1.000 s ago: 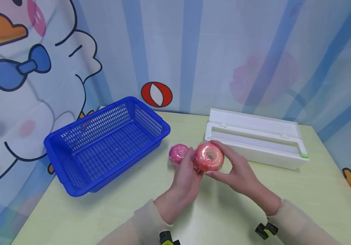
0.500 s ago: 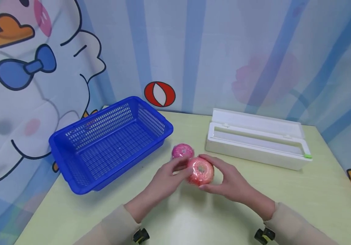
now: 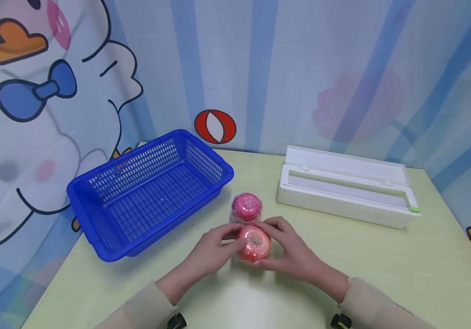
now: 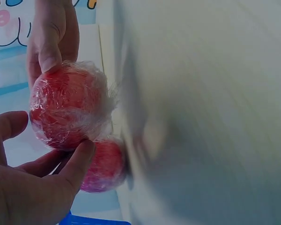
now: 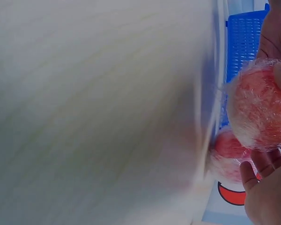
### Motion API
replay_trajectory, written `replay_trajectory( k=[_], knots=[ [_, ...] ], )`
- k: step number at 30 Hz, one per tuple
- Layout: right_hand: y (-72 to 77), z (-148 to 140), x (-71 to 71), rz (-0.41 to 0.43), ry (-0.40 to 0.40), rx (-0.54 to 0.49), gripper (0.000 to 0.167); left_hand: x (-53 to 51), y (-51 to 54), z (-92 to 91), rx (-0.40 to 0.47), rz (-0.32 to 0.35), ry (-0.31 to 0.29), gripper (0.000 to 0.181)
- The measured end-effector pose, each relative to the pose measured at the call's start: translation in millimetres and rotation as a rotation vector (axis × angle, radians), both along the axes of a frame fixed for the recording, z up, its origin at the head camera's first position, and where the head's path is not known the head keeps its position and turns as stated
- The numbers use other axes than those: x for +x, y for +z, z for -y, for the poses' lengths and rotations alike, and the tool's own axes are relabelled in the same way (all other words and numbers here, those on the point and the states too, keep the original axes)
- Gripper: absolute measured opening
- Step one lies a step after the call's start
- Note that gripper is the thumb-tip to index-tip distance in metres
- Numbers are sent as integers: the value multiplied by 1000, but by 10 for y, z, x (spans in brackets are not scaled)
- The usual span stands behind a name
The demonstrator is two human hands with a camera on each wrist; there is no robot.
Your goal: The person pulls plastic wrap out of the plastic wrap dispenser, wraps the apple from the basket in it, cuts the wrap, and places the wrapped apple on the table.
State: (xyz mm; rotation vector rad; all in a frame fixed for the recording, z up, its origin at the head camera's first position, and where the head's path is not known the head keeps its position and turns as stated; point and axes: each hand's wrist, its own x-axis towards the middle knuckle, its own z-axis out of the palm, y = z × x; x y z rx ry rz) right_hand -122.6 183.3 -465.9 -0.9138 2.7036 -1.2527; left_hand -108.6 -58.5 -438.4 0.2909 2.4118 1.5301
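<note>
A red apple [image 3: 256, 245] wrapped in clear film is held between both hands over the near middle of the table. My left hand [image 3: 208, 252] grips its left side with thumb and fingers, and my right hand [image 3: 294, 257] grips the right. Loose film bunches on the underside of the apple [image 4: 68, 110] in the left wrist view; a small gap to the tabletop shows there. Just behind it sits a smaller magenta round fruit [image 3: 246, 206], also film-wrapped, its exact kind unclear. The right wrist view shows fingers around the wrapped apple [image 5: 258, 108].
To the left stands a blue perforated plastic basket [image 3: 136, 242] with nothing in it. A long white box [image 3: 342, 208] with its lid raised and a green tab is at the back right. A cartoon-printed curtain [image 3: 293, 68] closes off the table's [image 3: 383, 269] back and sides.
Both hands have brought the apple left and nearer, down toward the table in front of the magenta fruit. The left hand has shifted to the apple's left side. Basket and box stay put.
</note>
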Motion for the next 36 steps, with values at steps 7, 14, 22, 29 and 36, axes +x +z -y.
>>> replay_trajectory(
  k=[7,14,22,29,36],
  knots=[
    [-79,107,0,15,15,52,92,18,-143,75,-37,24,34,49],
    [-145,136,-31,21,5,69,94,20,-245,77,-49,30,59,53],
    [-194,167,-38,43,-8,59,93,18,-232,98,-75,36,55,56],
    [-187,126,-20,15,-21,94,97,-64,-169,148,-140,-3,46,65],
    [16,-150,-7,-23,-37,140,86,-117,132,205,-256,-75,-12,64]
  ],
)
